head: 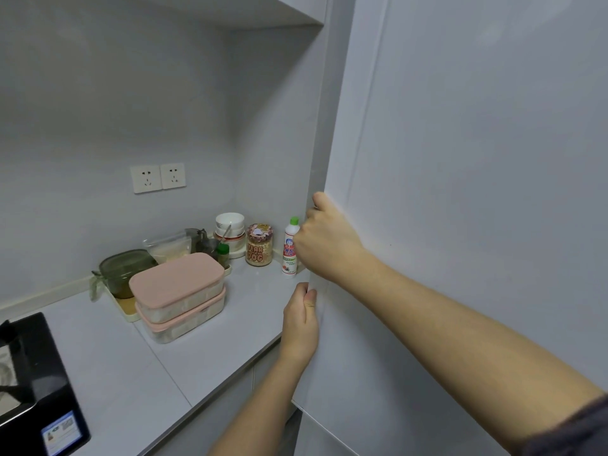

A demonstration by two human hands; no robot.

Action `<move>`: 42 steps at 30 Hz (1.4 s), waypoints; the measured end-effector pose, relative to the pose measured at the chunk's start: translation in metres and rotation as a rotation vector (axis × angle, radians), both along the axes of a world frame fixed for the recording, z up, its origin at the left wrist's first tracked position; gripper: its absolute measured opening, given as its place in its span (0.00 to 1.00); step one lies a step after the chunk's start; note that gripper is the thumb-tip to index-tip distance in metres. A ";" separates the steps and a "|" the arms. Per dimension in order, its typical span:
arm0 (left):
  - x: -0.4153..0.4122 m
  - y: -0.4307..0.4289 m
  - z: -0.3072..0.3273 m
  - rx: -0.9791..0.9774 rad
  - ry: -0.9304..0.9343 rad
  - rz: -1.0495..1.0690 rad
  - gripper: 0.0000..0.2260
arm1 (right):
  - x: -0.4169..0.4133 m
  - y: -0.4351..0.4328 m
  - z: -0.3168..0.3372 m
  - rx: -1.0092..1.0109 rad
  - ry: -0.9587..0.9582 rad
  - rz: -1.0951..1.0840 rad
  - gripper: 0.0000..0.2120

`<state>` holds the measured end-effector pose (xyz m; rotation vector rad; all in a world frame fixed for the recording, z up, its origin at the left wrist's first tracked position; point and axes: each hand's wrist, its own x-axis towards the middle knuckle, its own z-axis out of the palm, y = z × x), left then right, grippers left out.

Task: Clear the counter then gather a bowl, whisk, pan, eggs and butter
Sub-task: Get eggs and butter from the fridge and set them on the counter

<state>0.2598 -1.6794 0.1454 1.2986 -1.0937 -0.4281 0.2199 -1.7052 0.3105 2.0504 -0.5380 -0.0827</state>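
White door (460,192) gripped, left hand (301,320), right hand (329,238)

Home kitchen: counter (204,350), stove (36,383), stacked bowls (230,230).

Bare desk (138,366) lying open at 7 o'clock of pink-lidded boxes (179,291); jar (259,245), bottle (291,248) crowding corner at 2 o'clock; white door (460,192) blocking 3 o'clock.

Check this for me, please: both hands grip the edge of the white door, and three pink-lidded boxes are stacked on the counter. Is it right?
Not quite. The head view shows two pink-lidded boxes stacked on the counter, not three. The rest holds: the left hand and the right hand both grip the edge of the white door.
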 end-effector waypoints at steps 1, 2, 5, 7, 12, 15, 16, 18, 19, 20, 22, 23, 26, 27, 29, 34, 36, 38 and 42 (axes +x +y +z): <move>-0.001 -0.003 0.001 0.000 0.003 0.000 0.10 | 0.000 -0.003 0.000 0.001 0.003 -0.004 0.15; -0.002 -0.007 0.001 -0.002 0.006 -0.002 0.10 | -0.001 -0.006 0.001 0.008 0.001 -0.006 0.15; -0.004 -0.017 0.001 -0.012 0.005 -0.007 0.10 | -0.003 -0.014 0.001 0.040 -0.012 -0.013 0.15; -0.004 -0.024 0.000 -0.011 -0.008 -0.002 0.10 | -0.004 -0.020 0.001 0.038 -0.021 -0.024 0.16; -0.006 -0.042 -0.001 -0.008 -0.005 -0.023 0.11 | -0.005 -0.037 0.001 0.046 -0.024 -0.081 0.16; -0.009 -0.053 -0.002 -0.017 0.009 -0.040 0.11 | -0.007 -0.043 0.000 0.015 0.013 -0.205 0.15; -0.009 -0.057 -0.002 -0.014 0.014 -0.046 0.11 | -0.008 -0.047 -0.001 -0.021 0.000 -0.208 0.14; -0.011 -0.063 -0.001 -0.005 0.022 -0.059 0.11 | -0.011 -0.059 -0.006 -0.066 -0.032 -0.163 0.11; -0.012 -0.065 0.000 -0.002 0.024 -0.064 0.11 | -0.012 -0.062 -0.005 -0.070 -0.021 -0.170 0.11; -0.012 -0.068 0.000 0.000 0.022 -0.067 0.11 | -0.012 -0.062 -0.004 -0.064 -0.001 -0.179 0.11; -0.013 -0.075 -0.001 0.004 0.018 -0.079 0.11 | -0.010 -0.065 -0.002 -0.014 0.030 -0.178 0.13; -0.014 -0.078 -0.002 0.008 0.020 -0.087 0.12 | -0.011 -0.069 -0.002 0.012 0.035 -0.191 0.14; -0.016 -0.084 -0.003 0.015 0.030 -0.098 0.13 | -0.013 -0.072 0.000 -0.033 0.013 -0.121 0.12; -0.016 -0.085 -0.002 0.011 0.031 -0.101 0.12 | -0.014 -0.074 -0.001 -0.026 0.013 -0.129 0.11; -0.017 -0.085 0.000 0.001 0.026 -0.096 0.11 | -0.015 -0.072 0.000 -0.017 0.001 -0.135 0.11; -0.016 -0.085 0.002 0.039 0.031 -0.108 0.15 | -0.013 -0.073 0.001 0.007 0.023 -0.159 0.11; -0.016 -0.084 0.003 0.059 0.030 -0.127 0.14 | -0.012 -0.075 0.002 0.007 0.018 -0.169 0.14; -0.013 -0.082 0.004 0.098 0.032 -0.157 0.13 | -0.013 -0.074 0.003 0.024 0.031 -0.192 0.15; -0.001 -0.075 0.006 0.213 0.052 -0.223 0.12 | -0.013 -0.069 0.002 0.104 -0.018 -0.186 0.15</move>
